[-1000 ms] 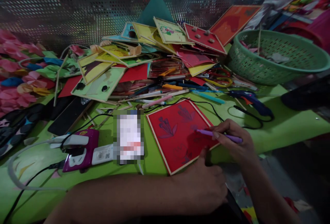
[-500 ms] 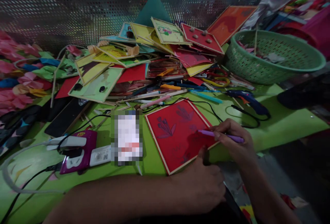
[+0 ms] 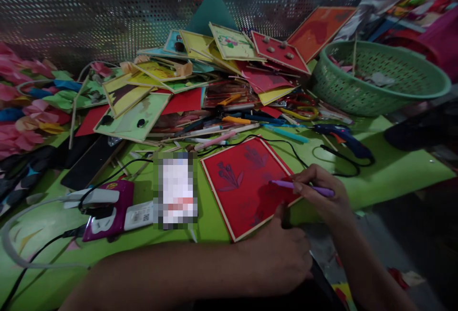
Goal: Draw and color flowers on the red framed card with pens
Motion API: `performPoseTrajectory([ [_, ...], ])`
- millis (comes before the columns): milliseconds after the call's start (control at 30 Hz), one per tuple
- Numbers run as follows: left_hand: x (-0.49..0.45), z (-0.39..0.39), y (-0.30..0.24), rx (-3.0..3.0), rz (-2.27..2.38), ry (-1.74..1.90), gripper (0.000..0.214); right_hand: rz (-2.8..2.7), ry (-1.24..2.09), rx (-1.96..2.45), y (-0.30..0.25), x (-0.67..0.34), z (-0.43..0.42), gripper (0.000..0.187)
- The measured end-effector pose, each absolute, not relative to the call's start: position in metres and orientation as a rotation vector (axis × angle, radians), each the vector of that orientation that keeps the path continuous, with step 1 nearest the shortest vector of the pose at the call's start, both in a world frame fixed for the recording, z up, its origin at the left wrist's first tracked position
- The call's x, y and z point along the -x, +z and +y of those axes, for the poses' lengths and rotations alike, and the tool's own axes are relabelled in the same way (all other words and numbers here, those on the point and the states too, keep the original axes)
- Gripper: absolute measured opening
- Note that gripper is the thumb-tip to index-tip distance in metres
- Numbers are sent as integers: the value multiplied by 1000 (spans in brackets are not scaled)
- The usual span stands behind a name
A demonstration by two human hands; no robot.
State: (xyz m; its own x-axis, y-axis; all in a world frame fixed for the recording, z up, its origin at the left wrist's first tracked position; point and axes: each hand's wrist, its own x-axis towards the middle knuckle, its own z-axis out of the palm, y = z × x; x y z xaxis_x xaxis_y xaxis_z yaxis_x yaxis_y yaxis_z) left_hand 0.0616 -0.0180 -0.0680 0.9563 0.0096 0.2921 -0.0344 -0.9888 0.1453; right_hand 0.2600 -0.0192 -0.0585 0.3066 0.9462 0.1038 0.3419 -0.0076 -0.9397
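Note:
A red card [image 3: 246,182] edged with thin wooden strips lies at the front of the green table, with dark flower drawings on it. My right hand [image 3: 322,191] is closed around a purple marker [image 3: 286,184], whose tip is over the right half of the card. Whether the tip touches the surface I cannot tell. At the card's lower right edge, my left hand [image 3: 286,256] has its thumb on the card and its other fingers curled below the edge; the fingertips are hidden. My left forearm crosses the table's front.
A blurred-out phone [image 3: 178,191] and a purple power strip [image 3: 109,211] with cables lie left of the card. Behind are framed cards [image 3: 132,118], pens and sticks, a glue gun [image 3: 343,139] and a green basket [image 3: 379,96]. Someone's white sleeve [image 3: 379,1] shows at upper right.
The purple marker and my right hand have shifted slightly left over the red card. My left hand stays at the card's edge.

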Motion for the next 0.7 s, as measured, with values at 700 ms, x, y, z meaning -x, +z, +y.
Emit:
performPoseTrajectory([
  [700, -64, -18, -66, -2942, -31, 395, 32, -1212, 711, 1603, -61, -260, -20, 21],
])
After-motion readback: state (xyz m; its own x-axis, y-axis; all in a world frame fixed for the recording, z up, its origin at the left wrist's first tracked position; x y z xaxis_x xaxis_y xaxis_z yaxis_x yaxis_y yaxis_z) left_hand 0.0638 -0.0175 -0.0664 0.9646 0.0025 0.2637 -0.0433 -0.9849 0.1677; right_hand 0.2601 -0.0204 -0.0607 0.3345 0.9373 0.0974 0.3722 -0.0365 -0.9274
